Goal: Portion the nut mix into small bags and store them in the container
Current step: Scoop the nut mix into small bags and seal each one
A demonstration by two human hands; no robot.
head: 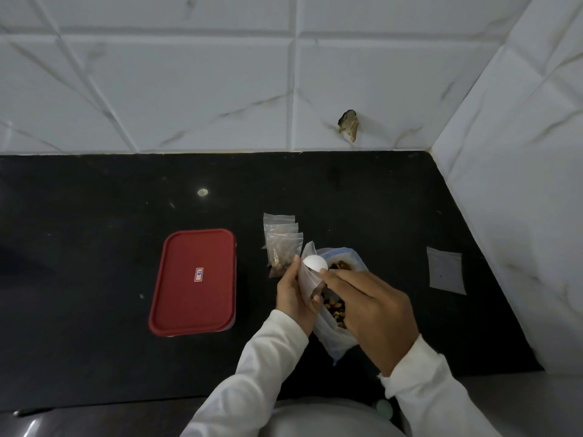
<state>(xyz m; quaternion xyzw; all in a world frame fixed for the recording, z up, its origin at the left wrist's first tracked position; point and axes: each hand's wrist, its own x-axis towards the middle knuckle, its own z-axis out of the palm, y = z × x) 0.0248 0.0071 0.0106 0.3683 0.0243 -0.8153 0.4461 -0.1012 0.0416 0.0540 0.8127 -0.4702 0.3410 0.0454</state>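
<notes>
My left hand [295, 293] grips a small clear bag [307, 279] by its mouth, holding it upright. My right hand [372, 310] holds a white spoon [315, 264], its bowl tipped at the small bag's opening. Behind and under both hands lies the big clear bag of nut mix [339, 310], open, with brown nuts showing. Several small filled bags [282, 244] lie stacked on the black counter just behind my left hand. The container [193, 282] with its red lid shut sits to the left.
One empty small bag [446, 269] lies flat at the right, near the tiled side wall [520, 216]. The white tiled back wall has a chipped hole [348, 124]. The black counter [94, 247] stretches to the left; its front edge runs below my sleeves.
</notes>
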